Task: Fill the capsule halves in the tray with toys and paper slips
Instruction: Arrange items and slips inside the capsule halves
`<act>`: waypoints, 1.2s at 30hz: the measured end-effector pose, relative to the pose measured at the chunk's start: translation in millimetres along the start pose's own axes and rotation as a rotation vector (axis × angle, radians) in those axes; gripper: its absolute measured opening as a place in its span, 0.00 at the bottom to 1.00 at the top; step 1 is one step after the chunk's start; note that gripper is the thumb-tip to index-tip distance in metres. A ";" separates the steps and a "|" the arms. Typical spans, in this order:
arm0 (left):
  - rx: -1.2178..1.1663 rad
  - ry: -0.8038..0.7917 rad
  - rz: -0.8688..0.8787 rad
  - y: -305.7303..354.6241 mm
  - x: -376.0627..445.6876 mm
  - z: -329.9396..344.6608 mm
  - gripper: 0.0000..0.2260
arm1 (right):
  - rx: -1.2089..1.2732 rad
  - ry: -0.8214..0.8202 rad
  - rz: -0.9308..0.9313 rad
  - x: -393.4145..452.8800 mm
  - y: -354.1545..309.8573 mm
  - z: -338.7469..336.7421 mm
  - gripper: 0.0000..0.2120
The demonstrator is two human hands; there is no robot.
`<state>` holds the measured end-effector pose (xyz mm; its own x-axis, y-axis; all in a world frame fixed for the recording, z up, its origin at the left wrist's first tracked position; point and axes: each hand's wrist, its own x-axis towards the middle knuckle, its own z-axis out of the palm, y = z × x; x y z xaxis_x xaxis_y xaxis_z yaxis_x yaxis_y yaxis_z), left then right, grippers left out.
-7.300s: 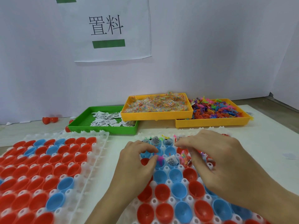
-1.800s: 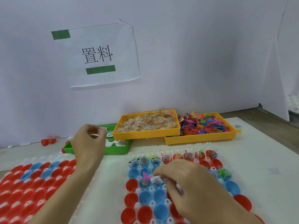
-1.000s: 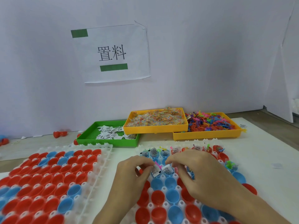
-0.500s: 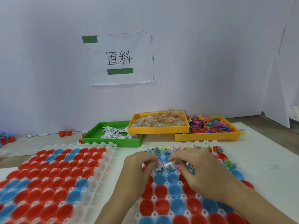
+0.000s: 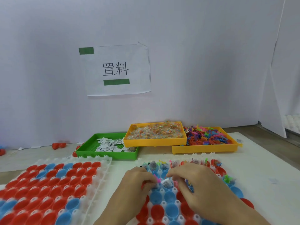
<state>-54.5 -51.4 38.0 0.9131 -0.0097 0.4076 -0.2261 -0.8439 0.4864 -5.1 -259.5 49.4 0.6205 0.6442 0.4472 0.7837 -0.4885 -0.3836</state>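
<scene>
My left hand (image 5: 138,184) pinches a paper slip (image 5: 157,185) into a second-row capsule half; the tray (image 5: 164,204)'s far row is filled, near rows empty.

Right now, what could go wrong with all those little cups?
Both hands, left and right, crowd one spot of the tray, so a finger might flick out the paper slip sitting high in its blue cup. The middle yellow bin overlaps the green bin and could slip if bumped.
</scene>
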 end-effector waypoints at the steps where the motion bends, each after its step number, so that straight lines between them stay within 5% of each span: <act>1: 0.013 -0.018 -0.002 -0.7 3.3 -2.7 0.08 | 0.002 0.002 0.000 0.5 0.6 -0.2 0.15; 7: -0.010 -0.040 -0.004 -3.5 4.8 -7.2 0.08 | -0.001 -0.005 -0.018 4.5 3.7 2.3 0.16; 13: -0.092 0.294 -0.040 -4.2 -12.2 -2.2 0.10 | 0.095 0.034 0.001 3.2 -2.5 4.5 0.14; 22: -0.674 0.351 -0.398 -17.6 -17.9 15.5 0.12 | 0.456 0.335 0.137 11.1 -5.0 -39.1 0.15; 29: -0.717 0.400 -0.413 -27.8 -13.5 22.5 0.12 | 0.121 0.201 0.439 53.8 70.1 -64.3 0.10; 36: -0.797 0.451 -0.458 -32.1 -11.9 22.1 0.12 | -0.274 0.029 0.498 122.5 128.5 -25.8 0.10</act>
<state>-50.6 -36.1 0.4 0.7929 0.5658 0.2260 -0.1973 -0.1125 0.9739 172.4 -258.6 75.8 0.9147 0.2822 0.2891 0.3723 -0.8667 -0.3320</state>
